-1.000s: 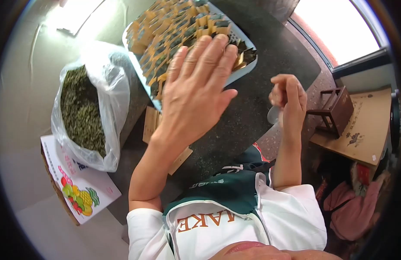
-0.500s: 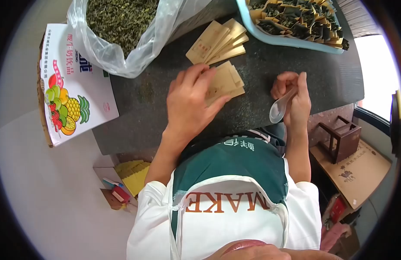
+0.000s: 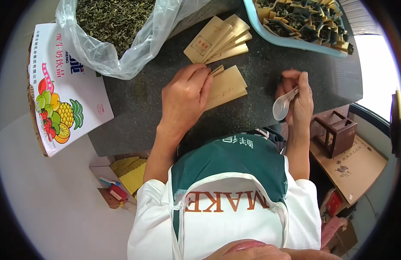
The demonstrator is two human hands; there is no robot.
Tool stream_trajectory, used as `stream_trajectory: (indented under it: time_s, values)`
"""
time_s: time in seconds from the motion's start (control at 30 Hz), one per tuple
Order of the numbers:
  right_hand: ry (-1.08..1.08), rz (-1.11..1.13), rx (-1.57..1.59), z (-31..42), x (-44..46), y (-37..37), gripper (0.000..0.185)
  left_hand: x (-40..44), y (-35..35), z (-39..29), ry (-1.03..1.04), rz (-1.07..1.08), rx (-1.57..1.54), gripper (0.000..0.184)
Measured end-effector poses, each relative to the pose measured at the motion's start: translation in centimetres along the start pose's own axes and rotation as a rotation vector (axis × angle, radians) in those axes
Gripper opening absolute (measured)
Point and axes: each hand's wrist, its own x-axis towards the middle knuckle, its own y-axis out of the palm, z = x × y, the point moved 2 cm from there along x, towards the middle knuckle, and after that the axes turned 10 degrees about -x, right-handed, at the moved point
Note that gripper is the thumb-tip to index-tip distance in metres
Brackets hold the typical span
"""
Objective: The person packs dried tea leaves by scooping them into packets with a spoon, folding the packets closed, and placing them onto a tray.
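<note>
Clothes: white shirt (image 3: 226,203) with MAKE across the chest, upside down from here; dark green apron (image 3: 222,158) over it, white edging.
Right hand (image 3: 299,97): at the near side of the table, fingers curled, narrow grip on the handle of a clear spoon (image 3: 280,109). Bowl sticks out toward the left hand and the body.
Left hand (image 3: 185,96): back of hand up, thumb and fingers nearly together, holding a thin folded paper bag (image 3: 216,71) seen edge-on.
Flat bags: small stack of brown paper bags (image 3: 230,86) on the table, just beside the left hand, between it and the spoon hand.
Table: dark speckled table (image 3: 259,78) under all of this.
Fanned bags: more brown bags (image 3: 211,39) just beyond the stack, overlapping, red print on the top one.
Leaves: dried green leaves (image 3: 116,24) in an open clear plastic bag (image 3: 129,65), far left of the table.
Tray: pale blue tray (image 3: 291,43), far right, packed with upright filled bags (image 3: 302,21), dark leaves at their mouths.
Left side: white carton (image 3: 72,86) with fruit print, next to the plastic bag.
Low right: brown stool (image 3: 337,134) next to a printed cardboard box (image 3: 358,169); pink cloth (image 3: 332,227) below, probably a sleeve, too dim and warped to be sure.
</note>
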Motion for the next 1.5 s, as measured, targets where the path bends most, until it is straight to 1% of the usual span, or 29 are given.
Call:
stream_trajectory:
  time_s: [0.07,0.1,0.17,0.2,0.27,0.3,0.37,0.43,0.5,0.57,0.63,0.77,0.87,0.93,1.0,1.03,1.1,1.13,1.17,1.23,1.37,1.43,1.47,1.5]
  values:
    - [0.022,0.044,0.087,-0.3,-0.3,-0.3,0.043,0.1,-0.1,0.3,0.007,-0.065,-0.024,0.009]
    - [0.034,0.043,0.092,-0.3,-0.4,-0.2,0.043,0.1,-0.3,0.5,-0.001,-0.055,-0.019,0.009]
    - [-0.029,0.228,0.188,0.6,-0.6,0.4,0.035,0.6,-1.0,0.5,0.066,-0.14,-0.193,0.012]
    - [-0.022,0.225,0.193,1.1,-0.7,0.8,0.035,0.8,-1.5,0.1,0.061,-0.133,-0.191,0.012]
    - [-0.033,0.303,0.142,2.2,-1.0,2.1,0.026,1.0,-3.1,-1.1,0.02,-0.165,-0.31,0.02]
    - [-0.027,0.303,0.149,2.9,-1.0,2.6,0.026,1.0,-3.5,-1.4,0.017,-0.16,-0.305,0.02]
    - [-0.094,0.331,0.091,4.1,-1.1,3.4,0.025,1.0,-4.5,-1.9,0.157,-0.259,-0.325,0.023]
    - [-0.139,0.328,0.143,4.5,-1.0,3.6,0.027,0.7,-5.1,-2.2,0.16,-0.276,-0.337,0.026]
    - [-0.249,0.311,0.039,5.6,-1.1,4.2,0.028,0.3,-5.5,-2.1,0.221,-0.334,-0.366,0.027]
    - [-0.283,0.281,0.009,6.3,-1.5,5.1,0.029,0.1,-5.8,-2.3,0.227,-0.32,-0.343,0.027]
    - [-0.342,0.32,-0.072,6.8,-1.8,6.0,0.027,-0.1,-5.8,-2.4,0.233,-0.349,-0.322,0.026]
    - [-0.331,0.337,-0.12,7.0,-2.1,7.0,0.024,-0.5,-6.3,-2.6,0.24,-0.37,-0.307,0.026]
    - [-0.302,0.344,-0.127,6.8,-2.2,7.5,0.021,-0.5,-6.7,-2.9,0.287,-0.32,-0.286,0.025]
    - [-0.297,0.372,-0.173,6.7,-2.4,7.9,0.018,-0.4,-6.7,-3.1,0.323,-0.245,-0.3,0.023]
    - [-0.305,0.445,-0.198,6.4,-2.7,8.7,0.014,0.0,-5.8,-3.0,0.351,-0.204,-0.409,0.022]
    - [-0.319,0.494,-0.202,6.2,-2.8,9.0,0.011,-0.2,-5.2,-2.9,0.298,-0.149,-0.482,0.036]
    - [-0.486,0.59,-0.324,6.6,-2.7,9.6,0.01,0.0,-4.9,-2.9,0.203,0.014,-0.618,0.061]
    - [-0.57,0.581,-0.364,6.4,-2.7,9.9,0.01,-0.4,-4.9,-2.1,0.222,0.089,-0.559,0.083]
    - [-0.573,0.588,-0.365,6.4,-2.6,10.0,0.01,-0.7,-5.1,-2.0,0.222,0.082,-0.556,0.083]
    - [-0.716,0.575,-0.433,6.6,-2.6,10.1,0.01,-1.1,-5.2,-1.7,0.047,0.121,-0.68,0.089]
    - [-0.757,0.577,-0.422,6.8,-2.6,10.4,0.009,-0.7,-6.0,-1.7,0.028,0.138,-0.602,0.087]
    - [-0.633,0.544,-0.414,6.7,-2.4,10.5,0.009,-0.5,-6.1,-1.6,0.188,0.086,-0.511,0.077]
    - [-0.489,0.515,-0.369,6.6,-2.8,10.8,0.011,-0.3,-6.3,-1.8,0.194,0.069,-0.503,0.077]
    - [-0.506,0.529,-0.371,7.0,-2.9,11.0,0.011,-0.1,-6.6,-2.1,0.243,0.047,-0.444,0.073]
